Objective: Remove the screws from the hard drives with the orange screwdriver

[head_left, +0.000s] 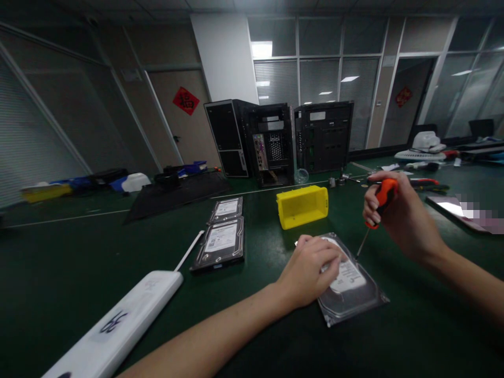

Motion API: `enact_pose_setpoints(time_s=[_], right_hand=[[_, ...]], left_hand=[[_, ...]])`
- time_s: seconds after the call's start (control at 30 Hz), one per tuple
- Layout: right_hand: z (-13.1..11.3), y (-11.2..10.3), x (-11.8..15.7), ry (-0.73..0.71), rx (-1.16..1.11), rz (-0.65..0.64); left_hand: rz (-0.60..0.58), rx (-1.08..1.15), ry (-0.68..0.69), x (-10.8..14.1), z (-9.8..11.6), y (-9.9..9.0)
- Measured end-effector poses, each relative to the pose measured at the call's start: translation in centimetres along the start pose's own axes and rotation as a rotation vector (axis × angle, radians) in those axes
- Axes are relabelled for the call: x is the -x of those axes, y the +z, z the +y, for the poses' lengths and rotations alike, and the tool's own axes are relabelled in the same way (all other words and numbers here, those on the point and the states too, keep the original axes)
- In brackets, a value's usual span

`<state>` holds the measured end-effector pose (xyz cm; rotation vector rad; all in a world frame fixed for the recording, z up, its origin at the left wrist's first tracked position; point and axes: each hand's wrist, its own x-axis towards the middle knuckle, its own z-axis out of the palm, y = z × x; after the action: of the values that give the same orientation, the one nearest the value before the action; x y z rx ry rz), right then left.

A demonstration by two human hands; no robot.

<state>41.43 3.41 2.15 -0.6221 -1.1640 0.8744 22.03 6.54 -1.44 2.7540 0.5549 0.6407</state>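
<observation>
We hold a slim screwdriver with an orange and black handle [386, 193] in our right hand [411, 226], the fingers wrapped around the grip and its thin metal shaft slanting down to the left. The tip meets the right edge of a flat, silver-grey metal hard drive with a white label [354, 305], which lies on the dark green tabletop [260, 244] near us, right of the middle. Our left hand [309, 268] rests across the drive's left side, fingers bent over the label; we cannot tell whether they pinch its edge or only press on it. Just beyond the drive is an open yellow plastic bin [297, 211], tipped so that its opening faces us. To the left, two dark hard drives with white labels [220, 239] lie end to end, and nearer still is a long white power strip marked 39 [136, 307]. On the far side stand black computer cases [325, 139].
</observation>
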Motion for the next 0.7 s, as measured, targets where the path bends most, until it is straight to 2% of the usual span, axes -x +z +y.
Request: enact_pose_setpoints(time_s=[0.47,0.7], right_hand=[[0.09,-0.12,-0.09,-0.031,0.079,0.004],[0.03,0.01,-0.10,0.018,0.081,0.011]], left_hand=[[-0.004,0.002,-0.002,0.01,-0.01,-0.01],[-0.004,0.008,-0.007,-0.02,0.07,-0.08]])
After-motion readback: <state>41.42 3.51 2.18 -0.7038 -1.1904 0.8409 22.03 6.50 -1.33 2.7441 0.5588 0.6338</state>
